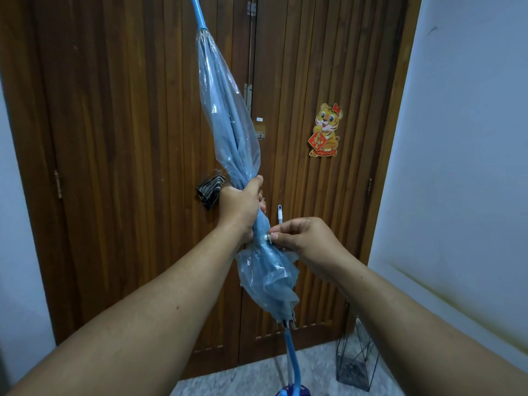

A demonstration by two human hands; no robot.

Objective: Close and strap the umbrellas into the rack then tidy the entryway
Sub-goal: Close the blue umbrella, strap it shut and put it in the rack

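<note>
A brown wooden double door fills most of what I see, set between pale walls, with a speckled floor at its foot. In front of the door I hold a closed, clear blue umbrella slanted, its tip up at the top left and its blue handle down near the floor. My left hand has its grip clamped around the gathered canopy at the middle. Just below, my right hand pinches the small white snap of the strap between thumb and fingertips, against the folds. A wire umbrella rack stands on the floor by the right wall. A tiger sticker is stuck on the right door leaf.
</note>
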